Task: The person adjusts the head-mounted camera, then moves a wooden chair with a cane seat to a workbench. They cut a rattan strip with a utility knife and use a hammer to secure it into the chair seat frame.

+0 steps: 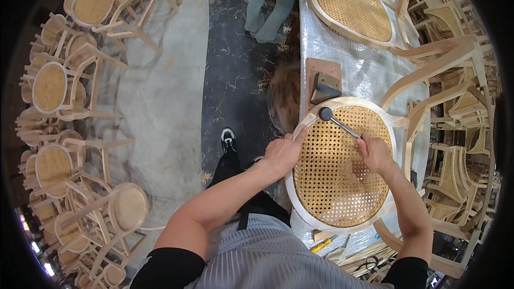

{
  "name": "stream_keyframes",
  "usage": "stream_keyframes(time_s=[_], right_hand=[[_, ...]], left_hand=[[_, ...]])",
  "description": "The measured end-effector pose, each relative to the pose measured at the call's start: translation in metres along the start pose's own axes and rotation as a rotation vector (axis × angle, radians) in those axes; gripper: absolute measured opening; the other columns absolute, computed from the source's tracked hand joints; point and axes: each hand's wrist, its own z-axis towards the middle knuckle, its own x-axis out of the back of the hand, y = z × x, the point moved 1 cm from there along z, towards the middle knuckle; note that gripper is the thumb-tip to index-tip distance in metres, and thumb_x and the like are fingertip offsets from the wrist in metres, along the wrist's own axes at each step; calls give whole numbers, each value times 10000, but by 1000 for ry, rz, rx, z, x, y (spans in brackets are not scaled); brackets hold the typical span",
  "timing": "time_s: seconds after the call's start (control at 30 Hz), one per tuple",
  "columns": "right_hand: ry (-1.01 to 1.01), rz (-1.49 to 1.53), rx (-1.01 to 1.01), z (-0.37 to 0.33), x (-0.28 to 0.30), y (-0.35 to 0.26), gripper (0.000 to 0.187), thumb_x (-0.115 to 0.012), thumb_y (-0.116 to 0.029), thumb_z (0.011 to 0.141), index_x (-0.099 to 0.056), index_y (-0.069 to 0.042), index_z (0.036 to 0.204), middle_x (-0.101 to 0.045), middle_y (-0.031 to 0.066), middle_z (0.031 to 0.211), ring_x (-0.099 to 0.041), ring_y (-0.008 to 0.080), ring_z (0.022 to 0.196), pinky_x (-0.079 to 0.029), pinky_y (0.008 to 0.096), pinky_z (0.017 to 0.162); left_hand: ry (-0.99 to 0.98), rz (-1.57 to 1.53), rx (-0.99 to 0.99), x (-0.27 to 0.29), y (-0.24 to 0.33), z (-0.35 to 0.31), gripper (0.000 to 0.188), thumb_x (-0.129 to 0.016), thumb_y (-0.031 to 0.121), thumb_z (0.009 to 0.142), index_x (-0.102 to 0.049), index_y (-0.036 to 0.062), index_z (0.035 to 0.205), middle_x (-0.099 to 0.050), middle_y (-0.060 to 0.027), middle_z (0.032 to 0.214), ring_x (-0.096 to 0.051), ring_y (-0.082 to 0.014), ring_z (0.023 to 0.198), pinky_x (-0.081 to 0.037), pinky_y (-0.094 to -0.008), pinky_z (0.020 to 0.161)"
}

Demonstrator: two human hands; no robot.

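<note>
A round chair seat (pixel 342 182) with woven cane inside a pale wooden rim lies on the workbench in front of me, its frame and legs reaching to the right. My left hand (pixel 285 155) is closed round the rim on its left side, thumb and fingers at the edge. Whether it also pinches something small there cannot be made out. In my right hand (pixel 375 153), over the cane, is a mallet (pixel 342 127) with a black round head and a thin metal shaft. Its head is over the rim's upper left, close to my left fingertips.
A dark block (pixel 325 86) sits on a brown board (pixel 316 68) beyond the seat. Farther along the plastic-covered bench (pixel 369 69) lies another cane seat (pixel 353 8). A yellow-handled tool (pixel 321 245) lies near me. Chairs (pixel 51 86) crowd the left; a person (pixel 272 8) stands ahead.
</note>
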Motion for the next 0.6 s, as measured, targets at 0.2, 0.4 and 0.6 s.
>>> stream_keyframes(time_s=[0.2,0.4,0.6], right_hand=[[92,259,79,-4,30,-41,377,-443,-344,1102,-578,-11,989,-615,251,691,-619,489,677,-483,562,652],[60,91,119,-11,4,-10,334,-465,-307,1092,-572,-13,974,-593,226,668,-625,447,646,-485,507,598],[109,293,185,-6,23,-40,378,-433,-353,1095,-564,-19,978,-608,261,687,-627,486,663,-502,558,635]], left_hand=[[33,3,38,-7,-5,3,848,-683,228,921,-274,83,1650,-661,-278,1080,-729,-422,863,-603,-499,750],[-68,-27,15,0,7,3,806,-638,205,930,-288,81,1645,-678,-272,1061,-726,-435,891,-599,-516,768],[-8,-57,70,-8,-1,-1,792,-618,228,940,-290,120,1652,-683,-265,1051,-725,-432,891,-598,-519,768]])
